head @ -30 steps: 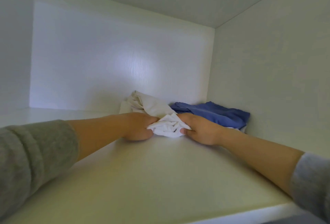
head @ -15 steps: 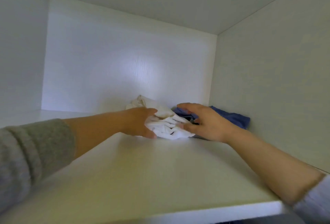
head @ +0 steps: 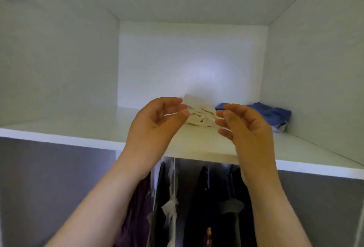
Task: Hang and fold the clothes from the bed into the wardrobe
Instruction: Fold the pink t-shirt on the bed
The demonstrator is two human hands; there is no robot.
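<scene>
A crumpled white garment (head: pixel 201 115) lies at the back of the wardrobe's upper shelf (head: pixel 59 134). A folded blue garment (head: pixel 273 114) sits right beside it, against the right wall. My left hand (head: pixel 157 122) and my right hand (head: pixel 244 124) hover in front of the shelf, palms facing each other, fingers loosely curled. Neither hand holds anything, and both are apart from the white garment.
Below the shelf, several dark and purple clothes (head: pixel 206 203) hang on hangers; a whitish hanging piece (head: pixel 171 209) dangles among them. The compartment has white side walls (head: pixel 315 69) and a white back panel. The shelf's left half carries nothing.
Both hands let go of the white garment and drew back out of the shelf toward me. The camera pulled back too, so the hanging clothes below are now visible.
</scene>
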